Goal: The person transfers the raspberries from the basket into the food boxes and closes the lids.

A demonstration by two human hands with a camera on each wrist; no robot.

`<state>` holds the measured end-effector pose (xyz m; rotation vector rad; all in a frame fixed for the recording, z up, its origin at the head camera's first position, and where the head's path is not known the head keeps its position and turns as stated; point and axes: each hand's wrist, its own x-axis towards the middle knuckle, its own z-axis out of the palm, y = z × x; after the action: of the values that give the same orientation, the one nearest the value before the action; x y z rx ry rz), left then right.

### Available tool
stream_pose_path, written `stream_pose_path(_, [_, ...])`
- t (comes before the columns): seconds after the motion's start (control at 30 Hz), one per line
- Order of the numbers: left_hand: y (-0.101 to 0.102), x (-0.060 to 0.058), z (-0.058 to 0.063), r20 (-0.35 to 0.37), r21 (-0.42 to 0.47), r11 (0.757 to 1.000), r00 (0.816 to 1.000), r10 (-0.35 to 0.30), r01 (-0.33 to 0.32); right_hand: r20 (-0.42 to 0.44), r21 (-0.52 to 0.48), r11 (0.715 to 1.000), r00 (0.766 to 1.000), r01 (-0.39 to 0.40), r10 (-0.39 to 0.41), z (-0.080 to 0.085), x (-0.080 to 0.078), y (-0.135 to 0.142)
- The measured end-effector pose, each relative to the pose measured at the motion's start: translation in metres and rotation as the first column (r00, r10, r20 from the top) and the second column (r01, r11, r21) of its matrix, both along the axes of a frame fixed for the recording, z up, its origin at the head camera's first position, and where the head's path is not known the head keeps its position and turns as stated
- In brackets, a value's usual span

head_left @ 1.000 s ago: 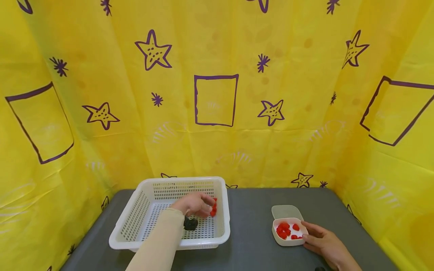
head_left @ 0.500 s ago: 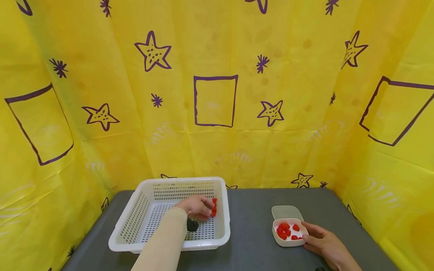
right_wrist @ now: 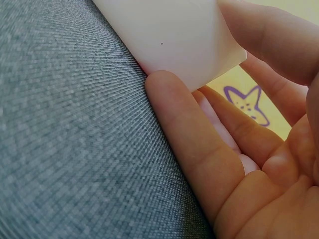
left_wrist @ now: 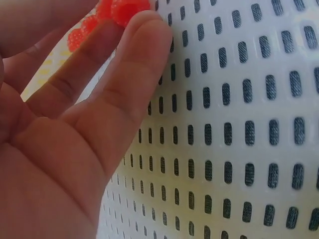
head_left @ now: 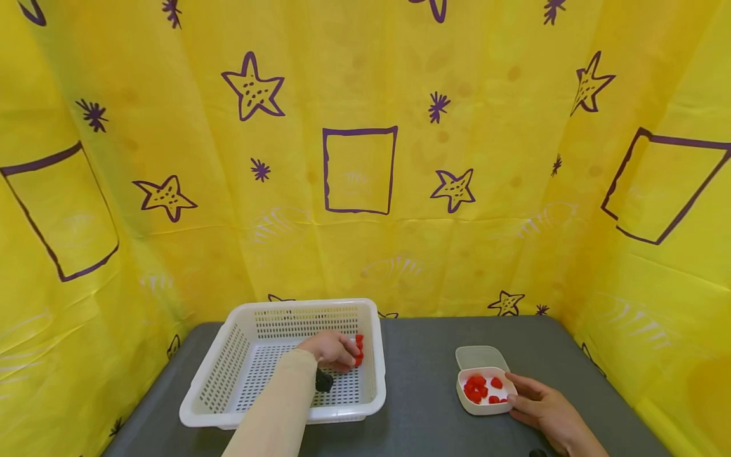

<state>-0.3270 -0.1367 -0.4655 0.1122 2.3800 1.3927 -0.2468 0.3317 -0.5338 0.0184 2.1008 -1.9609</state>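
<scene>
Inside the white plastic basket (head_left: 285, 416), my left hand (head_left: 329, 349) reaches toward the right wall. Several red raspberries (head_left: 359, 350) lie in a row along that wall. In the left wrist view the fingertips are right at the raspberries (left_wrist: 130, 10), one overlapping the nearest berry. My right hand (head_left: 542, 406) holds a small white container (head_left: 485, 410) by its right side, which stands on the grey table. Several raspberries (head_left: 475, 388) lie in the container. The right wrist view shows fingers on two sides of the white container (right_wrist: 174, 40).
A pale translucent lid (head_left: 482, 357) lies just behind the container. The grey table (head_left: 419, 381) extends between the basket and the container. A yellow curtain (head_left: 365, 254) with purple starfish drawings encloses the back and both sides.
My left hand has lowered slightly and drawn in its fingers beside the raspberries in the basket. My right hand stays on the container. The head view has shifted a little.
</scene>
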Motion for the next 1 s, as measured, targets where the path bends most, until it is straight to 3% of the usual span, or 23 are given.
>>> stream_pose_path(0.3, [0.002, -0.006, -0.006, -0.016, -0.111, 0.991, 0.997, -0.072, 0.070, -0.007, -0.001, 1.000, 1.000, -0.001, 0.001, -0.001, -0.001, -0.001])
stream_pose_path(0.57, [0.008, -0.016, -0.014, -0.102, -0.288, 0.951, 0.984, -0.144, 0.109, -0.017, -0.005, 1.000, 1.000, 0.001, -0.001, 0.000, 0.001, -0.001])
stream_pose_path(0.67, [0.008, -0.017, -0.012, -0.111, -0.313, 0.941, 0.979, -0.173, 0.130, -0.014, -0.005, 1.000, 1.000, 0.011, -0.012, 0.000, 0.001, -0.002])
stream_pose_path(0.87, [0.005, -0.014, -0.006, -0.089, -0.236, 0.959, 0.979, -0.183, 0.158, -0.013, -0.002, 0.999, 0.999, 0.034, -0.034, 0.000, 0.002, -0.004])
stream_pose_path(1.0, [0.004, -0.015, -0.003, -0.083, -0.140, 0.981, 0.986, -0.145, 0.132, -0.011, 0.002, 0.999, 0.999, 0.036, -0.036, 0.000, 0.001, -0.003])
